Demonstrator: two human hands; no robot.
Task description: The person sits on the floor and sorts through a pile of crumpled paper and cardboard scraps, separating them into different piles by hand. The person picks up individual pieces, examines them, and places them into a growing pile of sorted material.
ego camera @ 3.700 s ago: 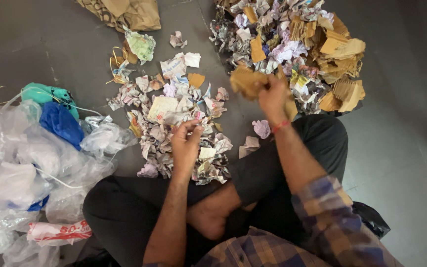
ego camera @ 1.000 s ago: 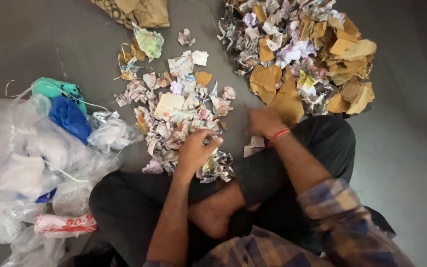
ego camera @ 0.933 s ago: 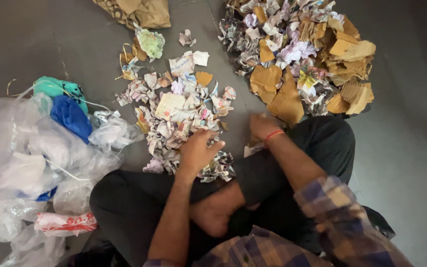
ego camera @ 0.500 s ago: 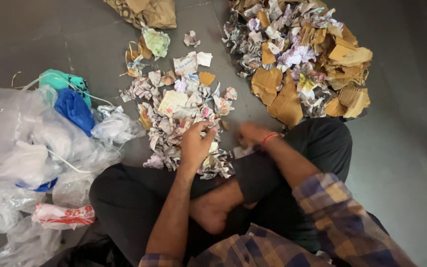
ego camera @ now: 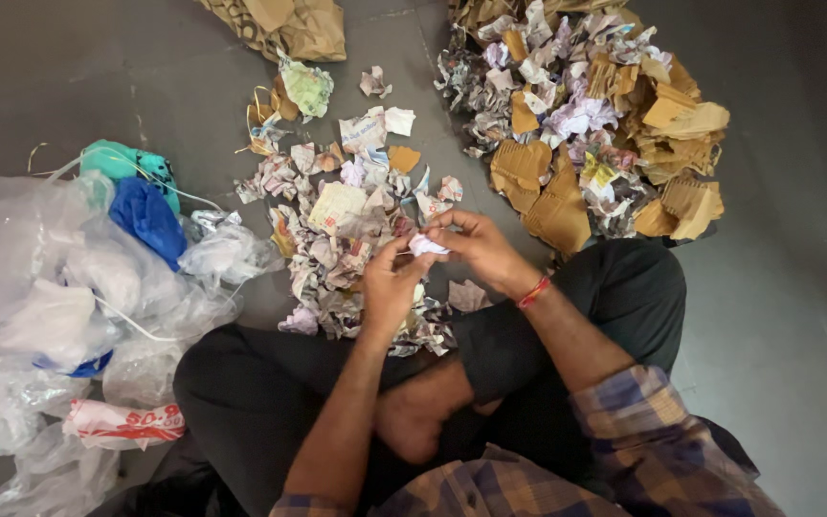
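Note:
I sit cross-legged on a grey floor. My left hand and my right hand meet over a small crumpled white paper scrap, both pinching it. Just beyond my hands lies a heap of crumpled printed paper scraps. A red thread band circles my right wrist.
A bigger heap of torn brown cardboard and crumpled paper lies at the upper right. Clear plastic bags with a blue bag and a teal one pile at the left. A brown paper bag is at the top.
My right hand came back from the cardboard heap to the near paper heap. Both hands have closed together on a small paper scrap.

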